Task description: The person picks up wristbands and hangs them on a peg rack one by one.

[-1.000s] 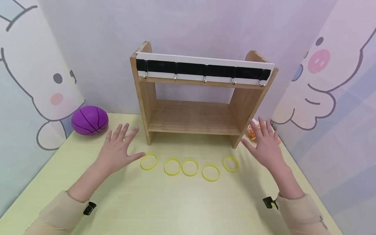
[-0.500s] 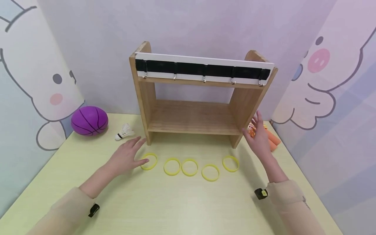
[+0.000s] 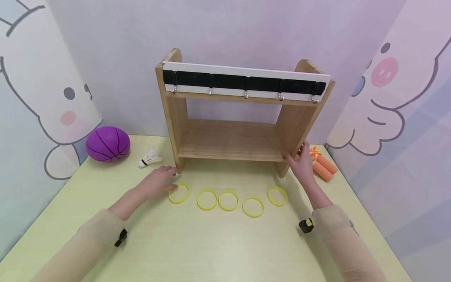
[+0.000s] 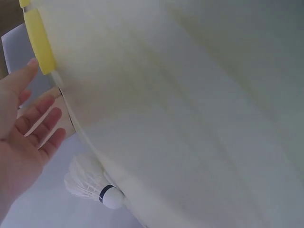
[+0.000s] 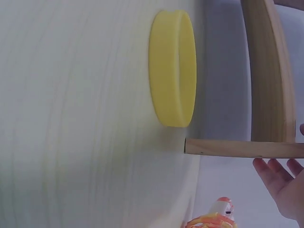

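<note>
A wooden rack (image 3: 229, 139) with a white-and-black strip of metal hooks (image 3: 246, 82) stands at the back of the table. My right hand (image 3: 303, 162) grips its right side panel (image 5: 237, 148), fingers against the outer face and thumb on the other side. My left hand (image 3: 158, 182) is low by the rack's left leg (image 4: 66, 114), fingers slightly bent; whether they touch the wood I cannot tell. Its thumb is over the leftmost yellow ring (image 3: 179, 201). More yellow rings, one of them the rightmost ring (image 3: 277, 203), lie in a row before the rack.
A purple ball (image 3: 107, 144) and a white shuttlecock (image 3: 150, 157) lie left of the rack. Orange foam-like cylinders (image 3: 324, 167) with a tangled orange bundle lie to its right. Walls (image 3: 246, 31) with cartoon animals enclose the table (image 3: 211, 246) at the back and sides.
Both hands have come down from a spread pose above the table. The right hand has moved left and taken hold of the rack's side panel. The left has moved right toward the left leg.
</note>
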